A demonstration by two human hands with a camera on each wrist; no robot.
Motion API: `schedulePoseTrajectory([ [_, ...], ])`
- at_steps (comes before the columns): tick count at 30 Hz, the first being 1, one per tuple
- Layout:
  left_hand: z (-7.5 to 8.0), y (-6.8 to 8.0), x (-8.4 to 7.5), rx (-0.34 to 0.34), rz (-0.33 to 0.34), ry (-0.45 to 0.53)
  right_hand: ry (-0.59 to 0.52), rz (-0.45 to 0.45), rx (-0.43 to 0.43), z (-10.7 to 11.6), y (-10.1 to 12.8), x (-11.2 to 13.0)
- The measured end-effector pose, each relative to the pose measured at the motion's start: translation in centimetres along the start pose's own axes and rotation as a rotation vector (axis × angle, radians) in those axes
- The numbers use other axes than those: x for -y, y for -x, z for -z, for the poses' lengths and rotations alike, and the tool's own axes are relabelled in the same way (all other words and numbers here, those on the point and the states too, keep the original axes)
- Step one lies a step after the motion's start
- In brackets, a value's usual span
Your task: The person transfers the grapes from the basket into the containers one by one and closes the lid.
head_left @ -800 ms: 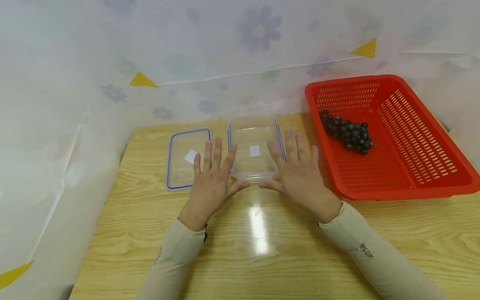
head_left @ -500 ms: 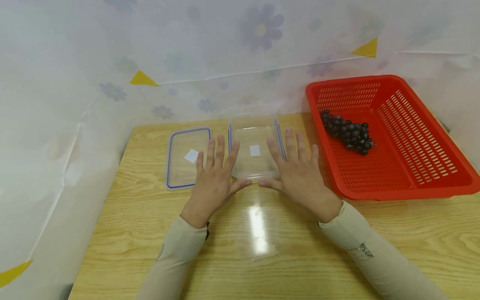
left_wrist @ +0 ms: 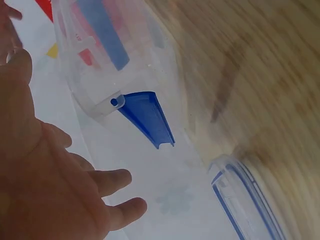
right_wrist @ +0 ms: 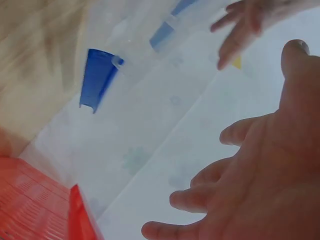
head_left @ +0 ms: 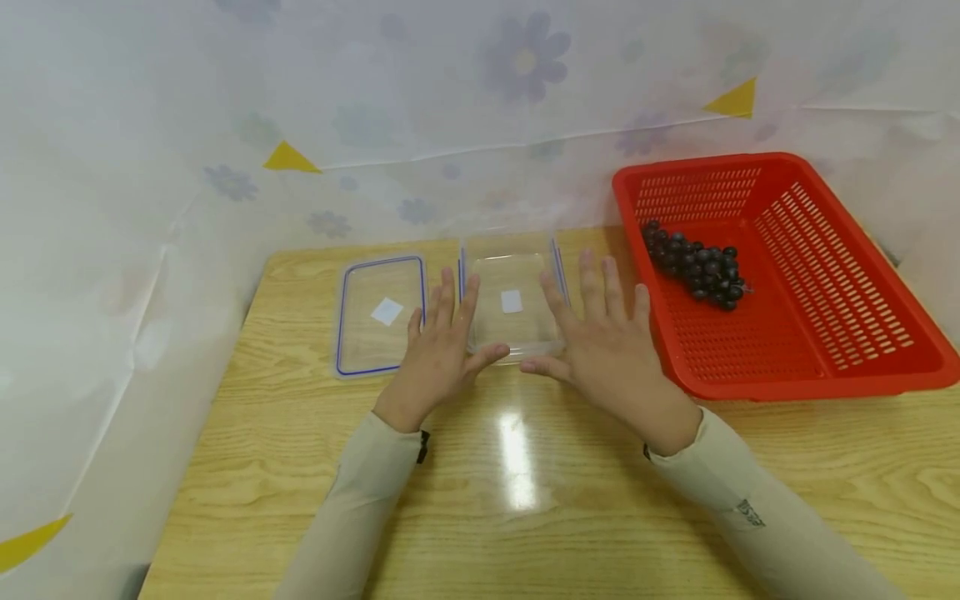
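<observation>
A clear plastic container (head_left: 513, 321) with blue side latches stands on the wooden table (head_left: 525, 500). My left hand (head_left: 442, 346) is at its left side and my right hand (head_left: 600, 337) at its right side. Both have straight, spread fingers, with the thumbs near the front rim. In the left wrist view my left hand (left_wrist: 45, 185) sits a little apart from the container wall and its blue latch (left_wrist: 147, 117). The right wrist view shows my right hand (right_wrist: 265, 165) likewise apart from the other latch (right_wrist: 97, 77). Neither hand holds anything.
The container's flat lid (head_left: 378, 312), rimmed in blue, lies just left of it. A red slotted basket (head_left: 825, 333) with a bunch of dark grapes (head_left: 693, 262) stands at the right. A floral plastic sheet (head_left: 450, 100) backs the table.
Both hands have moved forward along the container's sides, and the left hand has shifted right, off the lid's edge. The container, lid and basket have stayed put.
</observation>
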State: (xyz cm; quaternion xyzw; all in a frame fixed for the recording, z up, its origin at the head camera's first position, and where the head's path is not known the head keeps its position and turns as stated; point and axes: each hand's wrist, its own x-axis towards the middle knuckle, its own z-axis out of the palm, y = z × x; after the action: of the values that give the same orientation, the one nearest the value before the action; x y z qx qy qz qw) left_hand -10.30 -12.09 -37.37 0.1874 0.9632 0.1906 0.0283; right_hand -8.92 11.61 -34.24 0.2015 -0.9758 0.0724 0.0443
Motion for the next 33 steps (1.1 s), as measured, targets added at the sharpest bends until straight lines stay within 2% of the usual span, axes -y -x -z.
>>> schedulePoseTrajectory([
  [7,-0.6,-1.3,0.4,0.06,0.072,0.069,-0.051,-0.027,-0.02,2.5,1.6,-0.1],
  [16,-0.6,-3.0,0.3,0.146,0.139,0.086,0.022,-0.025,-0.068,6.5,3.4,-2.2],
  [23,-0.4,-4.0,0.3,0.196,0.167,0.084,0.038,-0.033,-0.004,11.0,4.3,-4.9],
  [28,0.0,-4.3,0.5,0.212,0.162,0.104,0.079,-0.07,0.044,12.7,3.5,-7.7],
  [33,0.1,-4.4,0.8,0.207,0.152,0.16,0.042,-0.078,0.111,13.0,1.2,-12.8],
])
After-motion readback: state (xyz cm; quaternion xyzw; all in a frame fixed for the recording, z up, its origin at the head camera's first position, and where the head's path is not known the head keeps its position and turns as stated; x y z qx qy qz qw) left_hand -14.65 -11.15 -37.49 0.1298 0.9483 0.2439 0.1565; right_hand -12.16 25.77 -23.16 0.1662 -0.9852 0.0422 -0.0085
